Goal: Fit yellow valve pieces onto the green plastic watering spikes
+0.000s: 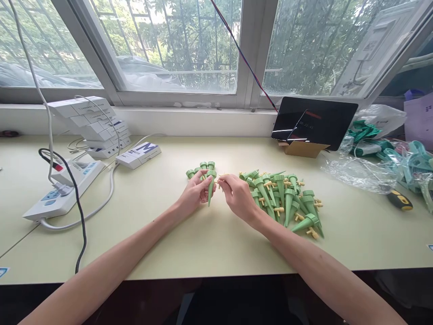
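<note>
My left hand (195, 193) is closed around a green plant watering spike (210, 188), its ribbed cap up and its point down. Right beside it, my right hand (237, 195) pinches with thumb and forefinger at the spike's side. A bit of a small yellow valve (219, 184) shows at those fingertips; the rest is hidden by them. Behind my left hand stand several more green spikes (190, 174), mostly covered by the hand. To the right of my right hand lies a heap of green spikes (279, 187) with yellow valves sticking out.
At the left are a white power strip (64, 192) with cables, a stack of white boxes (98, 124) and a single box (138, 155). A dark tablet (314, 122) leans on a cardboard stand at the back. Clear plastic bags (358, 171) and a yellow-black handle (399, 200) lie right.
</note>
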`<state>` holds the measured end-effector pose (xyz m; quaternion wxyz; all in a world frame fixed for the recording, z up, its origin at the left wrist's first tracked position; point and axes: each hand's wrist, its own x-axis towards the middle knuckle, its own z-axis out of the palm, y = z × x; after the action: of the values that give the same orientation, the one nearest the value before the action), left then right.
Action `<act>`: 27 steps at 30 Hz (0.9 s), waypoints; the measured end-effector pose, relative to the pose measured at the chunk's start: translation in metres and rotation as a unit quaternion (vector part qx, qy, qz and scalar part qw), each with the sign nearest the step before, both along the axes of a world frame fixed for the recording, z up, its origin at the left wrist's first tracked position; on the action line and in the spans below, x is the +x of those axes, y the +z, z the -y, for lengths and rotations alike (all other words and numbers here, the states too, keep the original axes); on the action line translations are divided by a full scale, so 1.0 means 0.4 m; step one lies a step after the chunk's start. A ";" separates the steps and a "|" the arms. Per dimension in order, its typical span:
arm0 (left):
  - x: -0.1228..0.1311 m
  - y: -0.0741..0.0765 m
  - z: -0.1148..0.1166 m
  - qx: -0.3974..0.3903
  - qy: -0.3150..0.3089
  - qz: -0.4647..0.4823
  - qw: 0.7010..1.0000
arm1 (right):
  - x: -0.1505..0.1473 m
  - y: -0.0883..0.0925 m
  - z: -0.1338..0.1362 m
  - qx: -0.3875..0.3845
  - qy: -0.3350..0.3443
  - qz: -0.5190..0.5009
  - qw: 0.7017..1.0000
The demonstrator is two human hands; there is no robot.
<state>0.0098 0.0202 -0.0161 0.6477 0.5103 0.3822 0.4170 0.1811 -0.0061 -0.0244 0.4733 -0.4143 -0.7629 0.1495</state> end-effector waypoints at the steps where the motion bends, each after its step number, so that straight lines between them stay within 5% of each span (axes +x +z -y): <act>1: 0.000 0.000 0.000 -0.002 -0.002 0.001 1.000 | 0.001 0.000 0.000 0.001 -0.002 -0.002 1.000; 27: -0.004 -0.009 0.010 0.088 -0.048 0.013 0.995 | 0.000 -0.001 0.001 -0.038 -0.024 -0.075 0.996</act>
<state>0.0084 0.0162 -0.0196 0.6244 0.5778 0.3102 0.4242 0.1811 -0.0063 -0.0248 0.5168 -0.4375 -0.7088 0.1977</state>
